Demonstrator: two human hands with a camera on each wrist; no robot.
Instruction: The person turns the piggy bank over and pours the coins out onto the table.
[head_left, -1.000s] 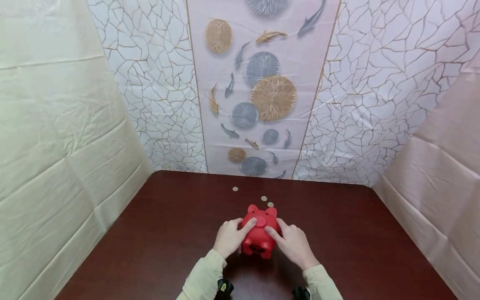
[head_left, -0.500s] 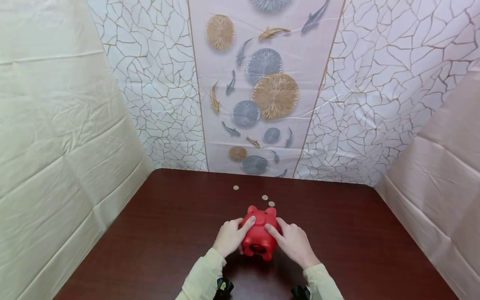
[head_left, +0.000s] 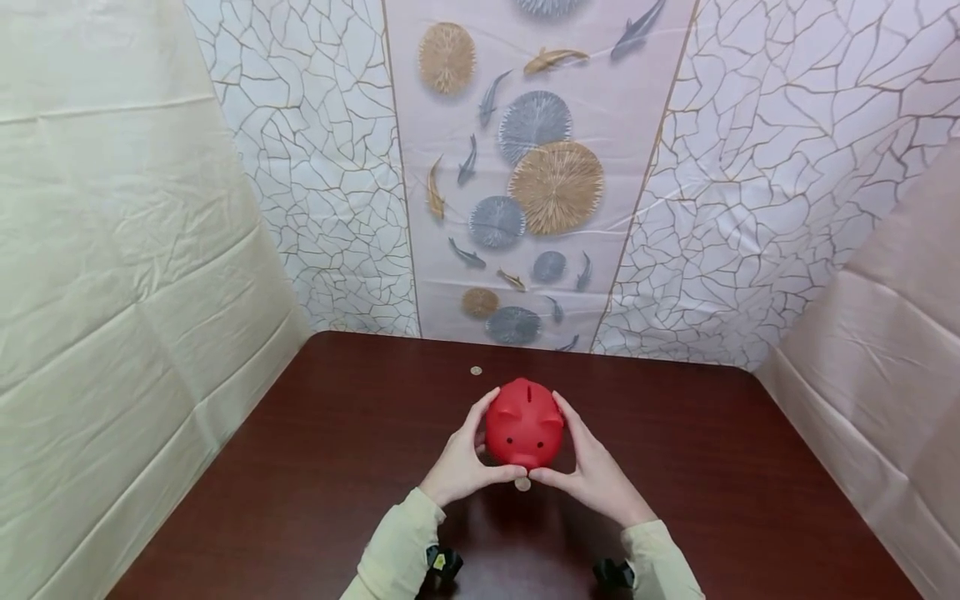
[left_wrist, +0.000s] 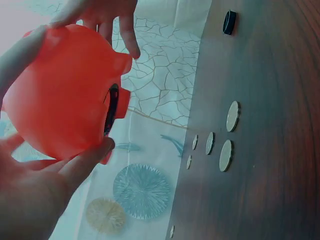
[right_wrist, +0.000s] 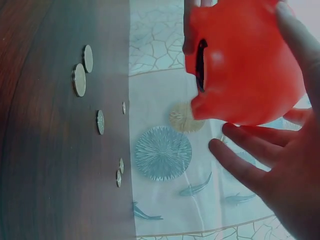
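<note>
A red piggy bank (head_left: pixel 524 432) hangs a little above the dark wooden table (head_left: pixel 345 467), face toward me and slot on top. My left hand (head_left: pixel 459 460) grips its left side and my right hand (head_left: pixel 596 468) grips its right side, thumbs under the snout. The left wrist view shows the piggy bank (left_wrist: pixel 60 95) with a dark hole in its underside. In the right wrist view the piggy bank (right_wrist: pixel 245 60) rests against my right hand (right_wrist: pixel 280 170). One coin (head_left: pixel 522 483) lies on the table just below the bank, another coin (head_left: pixel 476 371) behind it.
Several coins (left_wrist: pixel 226 154) lie on the table under and beyond the bank, seen also as coins (right_wrist: pixel 79 80) in the right wrist view. A small black round piece (left_wrist: pixel 229 22) lies on the wood. Patterned sheets (head_left: pixel 525 167) wall the table at the back and sides.
The bank lay on the table with its underside hole toward me. Both hands have lifted it and turned it upright, face toward me; it now hides two of the coins behind.
</note>
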